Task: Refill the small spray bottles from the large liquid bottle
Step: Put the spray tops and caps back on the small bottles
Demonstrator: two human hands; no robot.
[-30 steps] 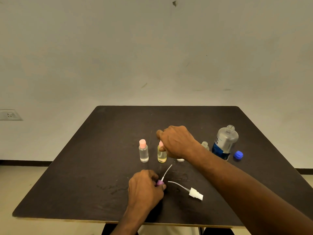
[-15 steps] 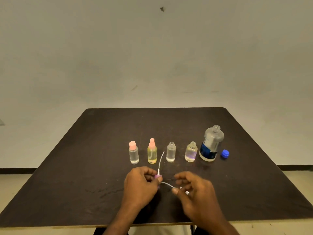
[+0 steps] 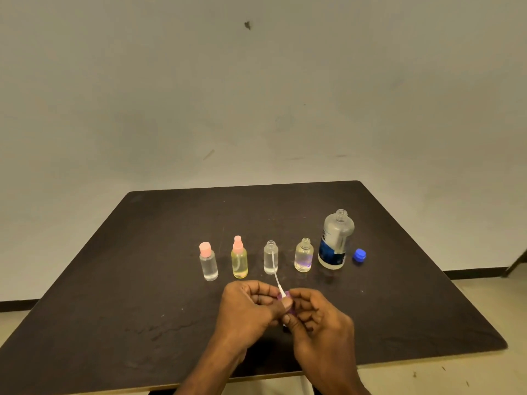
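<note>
The fingers (image 3: 285, 305) of both hands are pinching a purple spray head (image 3: 286, 295), its white dip tube (image 3: 275, 270) pointing up. Recapping is probably the step in hand: next the tube needs threading into an open small bottle (image 3: 270, 258) on the worktop (image 3: 142, 266), left of the large bottle (image 3: 336, 240).

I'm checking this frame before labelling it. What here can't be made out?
- Head view: the purple spray head is mostly covered by the fingers of the left hand and right hand; only its white tube shows clearly.
- The large bottle label is too small to read.
- Whether the right hand also hides a second spray head cannot be told.
</note>
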